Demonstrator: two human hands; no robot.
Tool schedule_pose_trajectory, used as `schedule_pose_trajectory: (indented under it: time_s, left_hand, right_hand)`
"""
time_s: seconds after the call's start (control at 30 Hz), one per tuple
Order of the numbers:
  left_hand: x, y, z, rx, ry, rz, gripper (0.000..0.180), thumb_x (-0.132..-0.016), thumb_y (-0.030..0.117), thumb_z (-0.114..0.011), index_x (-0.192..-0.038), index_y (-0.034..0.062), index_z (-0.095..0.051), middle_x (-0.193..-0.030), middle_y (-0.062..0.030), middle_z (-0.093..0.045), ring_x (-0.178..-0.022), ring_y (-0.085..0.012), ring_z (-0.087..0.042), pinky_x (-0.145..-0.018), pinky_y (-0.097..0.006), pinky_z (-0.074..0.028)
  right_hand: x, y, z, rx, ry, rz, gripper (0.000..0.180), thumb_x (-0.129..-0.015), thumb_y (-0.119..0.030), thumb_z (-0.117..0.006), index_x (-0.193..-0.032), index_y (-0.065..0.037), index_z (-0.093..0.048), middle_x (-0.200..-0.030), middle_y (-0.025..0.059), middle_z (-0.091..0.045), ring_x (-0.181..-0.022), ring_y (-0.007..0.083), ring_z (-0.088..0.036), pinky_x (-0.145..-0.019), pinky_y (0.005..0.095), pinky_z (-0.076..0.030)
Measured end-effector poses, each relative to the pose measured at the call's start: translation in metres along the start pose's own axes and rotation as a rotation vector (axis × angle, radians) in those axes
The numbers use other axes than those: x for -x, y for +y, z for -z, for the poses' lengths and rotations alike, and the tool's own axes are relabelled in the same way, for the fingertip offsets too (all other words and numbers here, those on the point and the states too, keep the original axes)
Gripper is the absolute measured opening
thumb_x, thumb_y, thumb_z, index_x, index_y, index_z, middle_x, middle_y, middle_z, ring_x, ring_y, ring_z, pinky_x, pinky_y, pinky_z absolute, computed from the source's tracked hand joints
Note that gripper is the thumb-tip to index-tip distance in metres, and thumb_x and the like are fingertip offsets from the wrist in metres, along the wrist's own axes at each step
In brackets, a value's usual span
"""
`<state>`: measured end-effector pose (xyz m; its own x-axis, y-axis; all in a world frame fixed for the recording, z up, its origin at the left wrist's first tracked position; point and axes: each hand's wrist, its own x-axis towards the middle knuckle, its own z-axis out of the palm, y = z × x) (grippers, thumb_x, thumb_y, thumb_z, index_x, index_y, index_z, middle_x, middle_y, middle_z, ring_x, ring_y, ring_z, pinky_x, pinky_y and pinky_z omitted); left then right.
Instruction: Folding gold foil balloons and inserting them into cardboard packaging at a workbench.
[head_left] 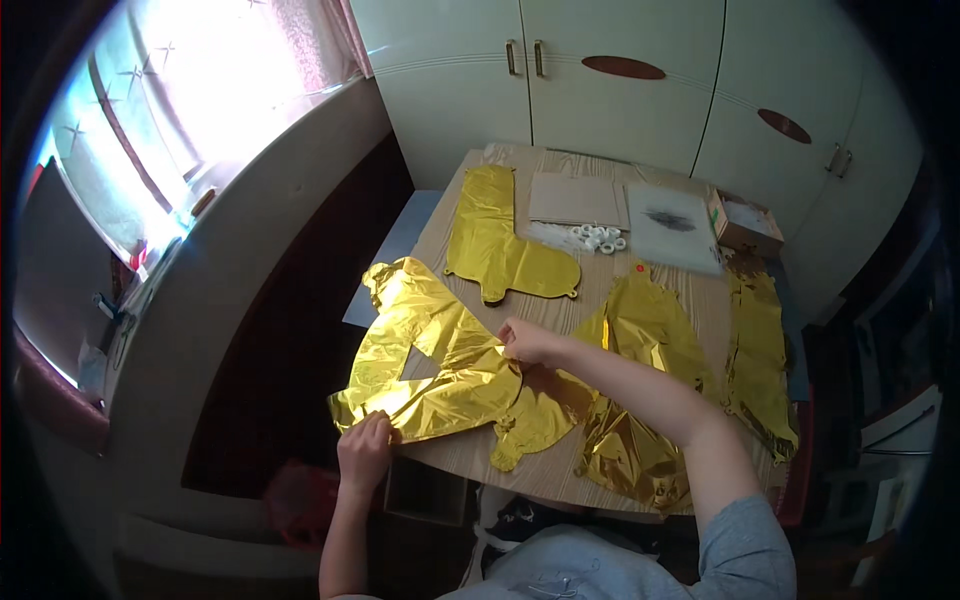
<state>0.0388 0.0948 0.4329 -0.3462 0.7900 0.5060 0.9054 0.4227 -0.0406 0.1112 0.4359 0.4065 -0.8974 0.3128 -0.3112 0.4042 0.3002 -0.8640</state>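
A flat gold foil balloon (455,345) with a hole through its middle lies at the near left of the table, partly over the edge. My left hand (365,450) is closed on its near left corner. With fingers pinched, my right hand (528,341) grips its right side. Another piece of crumpled gold foil (540,415) shows just right of it and partly under it. Farther back rests an L-shaped gold foil balloon (495,245). To the right of my right forearm spreads a wide, wrinkled gold foil balloon (650,330).
A long gold foil balloon (757,350) lies along the right side of the wooden table (425,458). At the back are a grey-beige flat board (575,198), several white rings (600,238), a translucent sheet (670,228) and a small box (745,222). White cabinets (620,100) stand behind.
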Motion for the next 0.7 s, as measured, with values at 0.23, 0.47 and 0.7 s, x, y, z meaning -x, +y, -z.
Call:
schedule_pose_trajectory:
  time_s: [0.23,0.47,0.7]
  left_hand:
    - [-0.015,-0.011,-0.011,-0.031,-0.012,-0.043,0.016,-0.073,0.011,-0.067,-0.079,0.008,-0.052,-0.09,-0.0057,-0.065,-0.082,-0.0217,-0.066,-0.066,-0.034,-0.052]
    - [-0.027,-0.014,-0.018,0.042,-0.104,-0.007,0.013,-0.073,0.008,-0.065,-0.08,0.0072,-0.054,-0.091,-0.0061,-0.066,-0.081,-0.0234,-0.066,-0.066,-0.035,-0.053]
    - [-0.022,-0.015,-0.017,0.067,-0.198,0.057,0.011,-0.073,0.006,-0.063,-0.081,0.0082,-0.056,-0.087,-0.005,-0.065,-0.081,-0.0231,-0.066,-0.064,-0.035,-0.053]
  right_hand:
    - [-0.023,-0.003,-0.007,0.15,0.152,0.073,0.032,-0.075,-0.002,-0.058,-0.107,-0.004,-0.054,-0.101,0.0174,-0.062,-0.095,0.0329,-0.062,-0.077,0.0387,-0.05]
    - [-0.034,-0.01,0.002,0.32,0.186,0.073,0.028,-0.075,-0.008,-0.059,-0.102,-0.004,-0.055,-0.099,0.0185,-0.064,-0.094,0.0352,-0.063,-0.076,0.0409,-0.05]
    - [-0.03,-0.006,0.024,0.797,0.498,0.468,0.022,-0.078,-0.01,-0.06,-0.1,-0.006,-0.058,-0.094,0.0137,-0.063,-0.099,0.0298,-0.06,-0.08,0.0408,-0.051]
